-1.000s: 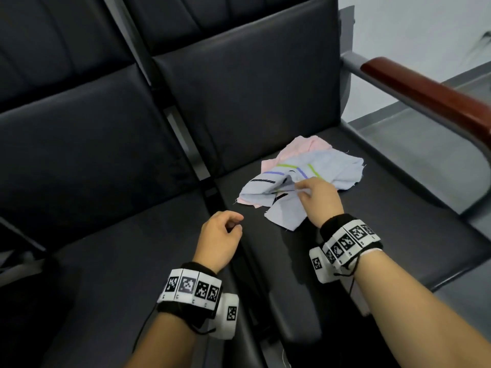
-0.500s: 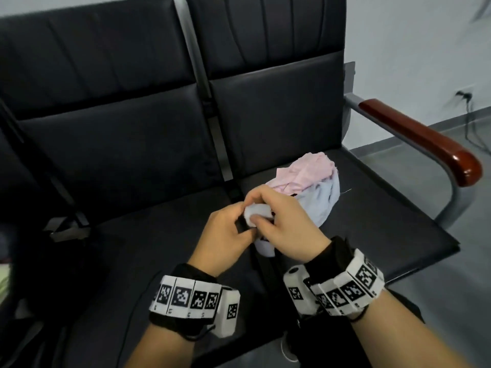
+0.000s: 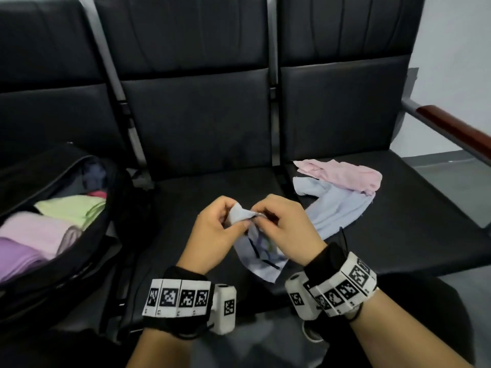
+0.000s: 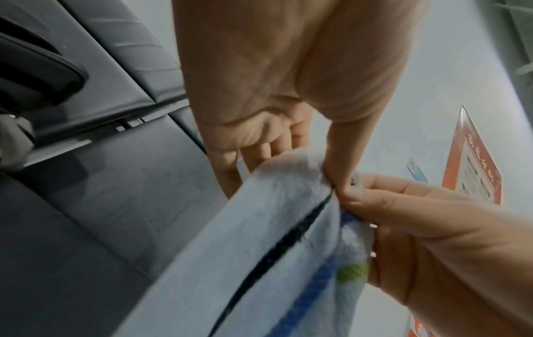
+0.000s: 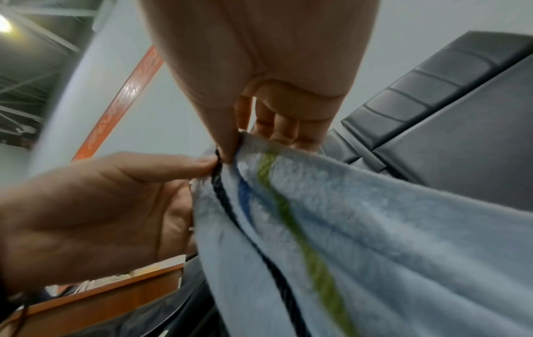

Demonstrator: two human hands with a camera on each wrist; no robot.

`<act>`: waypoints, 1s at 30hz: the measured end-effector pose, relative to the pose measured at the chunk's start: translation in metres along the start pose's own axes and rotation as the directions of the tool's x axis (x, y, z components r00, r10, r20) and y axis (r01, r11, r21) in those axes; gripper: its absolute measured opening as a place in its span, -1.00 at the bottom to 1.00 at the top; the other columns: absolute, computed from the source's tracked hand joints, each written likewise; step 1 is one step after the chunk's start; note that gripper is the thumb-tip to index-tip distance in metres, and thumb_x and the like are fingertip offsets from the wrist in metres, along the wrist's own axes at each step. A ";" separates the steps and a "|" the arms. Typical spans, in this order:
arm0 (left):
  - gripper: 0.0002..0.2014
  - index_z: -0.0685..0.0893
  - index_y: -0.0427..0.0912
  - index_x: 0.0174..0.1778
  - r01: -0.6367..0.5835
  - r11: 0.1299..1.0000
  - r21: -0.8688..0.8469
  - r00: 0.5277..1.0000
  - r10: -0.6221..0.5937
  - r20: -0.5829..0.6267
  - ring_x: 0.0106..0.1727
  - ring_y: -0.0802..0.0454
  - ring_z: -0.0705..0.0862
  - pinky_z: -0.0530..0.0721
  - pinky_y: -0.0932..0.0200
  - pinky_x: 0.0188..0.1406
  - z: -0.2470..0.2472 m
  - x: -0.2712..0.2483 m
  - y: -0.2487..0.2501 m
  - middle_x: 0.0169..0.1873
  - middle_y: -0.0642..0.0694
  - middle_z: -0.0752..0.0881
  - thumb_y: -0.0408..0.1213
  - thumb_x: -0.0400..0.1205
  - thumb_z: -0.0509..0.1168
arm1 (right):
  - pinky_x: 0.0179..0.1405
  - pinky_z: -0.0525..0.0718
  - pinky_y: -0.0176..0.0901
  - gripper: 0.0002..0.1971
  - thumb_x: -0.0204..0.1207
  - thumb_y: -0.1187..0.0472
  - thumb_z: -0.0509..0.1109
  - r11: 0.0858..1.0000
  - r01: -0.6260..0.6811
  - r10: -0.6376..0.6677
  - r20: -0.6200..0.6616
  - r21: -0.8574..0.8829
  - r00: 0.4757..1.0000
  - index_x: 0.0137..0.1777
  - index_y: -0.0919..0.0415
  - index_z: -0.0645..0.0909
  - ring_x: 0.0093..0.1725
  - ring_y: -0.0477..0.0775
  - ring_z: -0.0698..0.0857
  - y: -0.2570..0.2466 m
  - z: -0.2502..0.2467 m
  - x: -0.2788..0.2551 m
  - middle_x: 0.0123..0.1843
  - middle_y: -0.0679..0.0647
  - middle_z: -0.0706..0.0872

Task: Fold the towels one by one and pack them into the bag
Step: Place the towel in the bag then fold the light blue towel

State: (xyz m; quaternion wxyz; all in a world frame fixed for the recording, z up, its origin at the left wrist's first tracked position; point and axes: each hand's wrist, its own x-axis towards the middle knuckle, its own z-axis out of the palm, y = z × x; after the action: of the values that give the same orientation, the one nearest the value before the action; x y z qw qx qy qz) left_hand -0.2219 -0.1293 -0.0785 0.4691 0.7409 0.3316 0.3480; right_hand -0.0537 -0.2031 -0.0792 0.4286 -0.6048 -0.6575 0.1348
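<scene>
A light blue towel (image 3: 261, 257) with black, blue and green stripes hangs over the middle seat. My left hand (image 3: 215, 229) and my right hand (image 3: 285, 227) both pinch its top edge, close together. In the left wrist view my thumb pinches the striped towel (image 4: 259, 262) beside the other hand's fingers. In the right wrist view the striped towel (image 5: 360, 228) drapes down from my thumb. A plain blue towel (image 3: 334, 205) and a pink towel (image 3: 345, 175) lie crumpled on the right seat. The open black bag (image 3: 87, 251) sits on the left seat.
Folded purple, pink and green towels (image 3: 45, 229) lie inside the bag. Black padded seat backs (image 3: 196, 75) stand behind. A metal armrest with a brown wooden top (image 3: 457, 131) bounds the right seat. The middle seat (image 3: 186, 192) lies between the bag and the loose towels.
The striped towel has been lifted off the right seat's pile and carried over the middle seat. My left hand, free a second ago, now pinches it too. The view swung left, revealing the bag.
</scene>
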 end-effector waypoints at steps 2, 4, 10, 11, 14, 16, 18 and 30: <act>-0.85 0.67 -0.08 -0.16 -0.039 0.999 -0.009 0.999 0.039 0.002 -0.23 0.05 0.68 0.63 0.16 -0.22 -0.011 -0.011 -0.003 -0.24 -0.06 0.72 -0.39 0.56 0.50 | -0.13 0.52 -0.35 -0.91 0.55 0.28 0.43 0.999 0.033 -0.033 0.012 -0.001 0.999 -0.06 0.07 0.72 -0.14 -0.14 0.64 -0.009 0.013 0.001 -0.19 -0.16 0.63; -0.84 0.65 -0.06 -0.19 -0.057 0.998 0.000 0.997 0.057 -0.053 -0.25 0.14 0.65 0.60 0.24 -0.25 -0.022 -0.018 -0.008 -0.27 -0.05 0.70 -0.39 0.58 0.47 | -0.15 0.53 -0.35 -0.93 0.55 0.25 0.45 0.999 0.050 -0.050 0.037 0.004 0.998 -0.09 0.05 0.71 -0.15 -0.15 0.65 -0.012 0.024 0.001 -0.21 -0.15 0.65; -0.84 0.62 0.00 -0.18 -0.151 0.988 -0.033 0.940 0.133 -0.315 -0.24 0.24 0.63 0.56 0.38 -0.20 -0.065 -0.030 -0.016 -0.28 0.12 0.68 -0.38 0.59 0.38 | -0.13 0.61 0.07 -0.91 0.54 0.22 0.50 0.983 -0.041 0.075 0.192 -0.177 0.978 -0.18 0.21 0.71 -0.22 0.06 0.65 0.023 0.024 -0.013 -0.27 0.06 0.68; -0.84 0.62 0.05 -0.17 -0.169 0.985 -0.038 0.917 0.143 -0.373 -0.24 0.26 0.62 0.56 0.38 -0.20 -0.074 -0.030 -0.016 -0.28 0.13 0.68 -0.35 0.59 0.36 | -0.13 0.60 0.11 -0.87 0.54 0.23 0.51 0.971 -0.093 0.134 0.183 -0.219 0.974 -0.21 0.23 0.70 -0.23 0.11 0.66 0.033 0.018 -0.015 -0.29 0.09 0.67; -0.84 0.64 0.16 -0.16 -0.213 0.974 -0.078 0.813 0.133 -0.567 -0.23 0.24 0.60 0.57 0.31 -0.17 -0.104 -0.030 -0.016 -0.28 0.17 0.68 -0.26 0.58 0.37 | -0.21 0.53 0.03 -0.76 0.55 0.22 0.49 0.907 -0.246 0.292 0.091 -0.343 0.952 -0.36 0.11 0.64 -0.26 0.18 0.63 0.055 -0.003 -0.019 -0.39 0.04 0.63; -0.87 0.64 0.19 -0.17 -0.225 0.971 -0.080 0.735 0.115 -0.668 -0.22 0.18 0.59 0.57 0.19 -0.13 -0.119 -0.030 -0.015 -0.26 0.16 0.66 -0.20 0.58 0.37 | -0.20 0.51 -0.06 -0.87 0.55 0.24 0.49 0.899 -0.291 0.275 -0.096 -0.328 0.957 -0.24 0.12 0.72 -0.24 0.14 0.65 0.059 -0.016 -0.017 -0.33 0.01 0.69; -0.88 0.61 0.17 -0.17 -0.213 0.975 -0.062 0.673 0.100 -0.733 -0.20 0.17 0.57 0.57 0.13 -0.10 -0.127 -0.030 -0.016 -0.25 0.13 0.63 -0.18 0.60 0.37 | -0.15 0.56 -0.25 -0.94 0.50 0.24 0.47 0.951 -0.246 0.183 -0.300 -0.187 0.936 -0.12 0.08 0.76 -0.21 -0.06 0.67 0.047 -0.020 -0.013 -0.26 -0.11 0.74; -0.92 0.57 0.06 -0.18 -0.083 0.995 -0.050 0.363 -0.016 -0.932 -0.12 0.03 0.61 0.66 0.01 -0.03 -0.194 -0.048 -0.049 -0.17 -0.09 0.65 -0.12 0.58 0.34 | -0.19 0.62 -0.02 -0.84 0.46 0.11 0.60 0.933 -0.278 0.300 0.066 -0.228 0.952 -0.26 0.15 0.73 -0.27 -0.02 0.65 0.040 0.021 -0.010 -0.32 -0.01 0.72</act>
State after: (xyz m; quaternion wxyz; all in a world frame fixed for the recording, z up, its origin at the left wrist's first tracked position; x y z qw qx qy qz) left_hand -0.4165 -0.0614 -0.0722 0.2253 0.4005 0.5074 0.7289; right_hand -0.0427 -0.1955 -0.1237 0.3027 -0.7304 -0.5925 0.1542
